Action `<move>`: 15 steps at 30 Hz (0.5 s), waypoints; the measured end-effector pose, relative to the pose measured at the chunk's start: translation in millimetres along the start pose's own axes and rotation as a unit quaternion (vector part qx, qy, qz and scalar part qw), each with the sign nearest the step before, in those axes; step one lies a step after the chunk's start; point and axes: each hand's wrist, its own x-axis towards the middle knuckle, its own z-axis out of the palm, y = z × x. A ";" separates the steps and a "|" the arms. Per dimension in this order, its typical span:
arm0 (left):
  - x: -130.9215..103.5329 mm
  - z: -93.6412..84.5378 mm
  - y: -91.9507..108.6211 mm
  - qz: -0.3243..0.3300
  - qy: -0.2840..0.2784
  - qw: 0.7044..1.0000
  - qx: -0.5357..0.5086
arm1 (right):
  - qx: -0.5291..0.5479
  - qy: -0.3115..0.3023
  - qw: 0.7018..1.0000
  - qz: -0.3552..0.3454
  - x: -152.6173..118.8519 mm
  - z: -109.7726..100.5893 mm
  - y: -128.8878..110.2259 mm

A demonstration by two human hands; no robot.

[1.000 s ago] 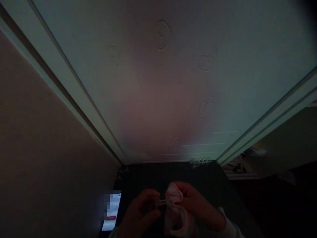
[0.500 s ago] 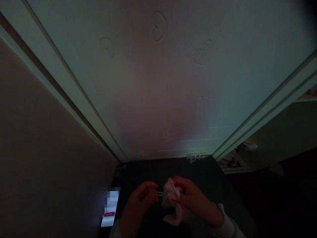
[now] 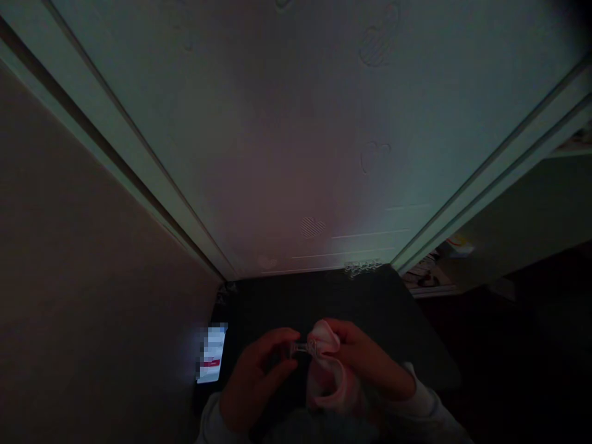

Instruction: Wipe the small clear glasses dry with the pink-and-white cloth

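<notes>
My left hand (image 3: 263, 373) is closed, thumb and fingers pinching a small clear, shiny piece (image 3: 300, 348); the dim light hides its exact kind. The piece's other end meets a pink cloth (image 3: 333, 388), pressed against or partly inside its folds. Gripping that cloth by its upper part is my right hand (image 3: 370, 364), its fingertips mostly behind the fabric. The cloth's lower part hangs loose in a curled fold. Both hands are close together above a dark surface (image 3: 287, 302).
A lit phone (image 3: 211, 357) lies left of my left hand, beside a wall (image 3: 106, 308). Ahead stands a pale panel (image 3: 277, 166) with embossed hearts. A small chain-like shiny thing (image 3: 363, 267) lies at its foot. Shelves with items (image 3: 425, 271) are at right.
The view has tilted down, so the panel and phone appear higher. The clear piece shows more between my hands, and the cloth's fold hangs more open.
</notes>
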 end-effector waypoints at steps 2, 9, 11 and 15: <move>-2.1 1.5 0.6 0.001 0.000 1.000 -0.006 | -0.007 0.002 1.000 -0.006 -3.0 0.8 0.9; -4.1 3.6 8.3 -0.016 0.039 0.994 -0.101 | -0.042 0.000 0.998 -0.037 -5.4 5.2 3.7; -2.9 3.5 8.2 -0.017 0.040 0.995 -0.090 | -0.048 -0.006 0.998 -0.039 -4.7 6.5 3.4; -0.5 3.3 6.1 -0.034 -0.002 0.997 -0.074 | -0.063 -0.011 0.997 -0.044 -3.3 6.9 3.1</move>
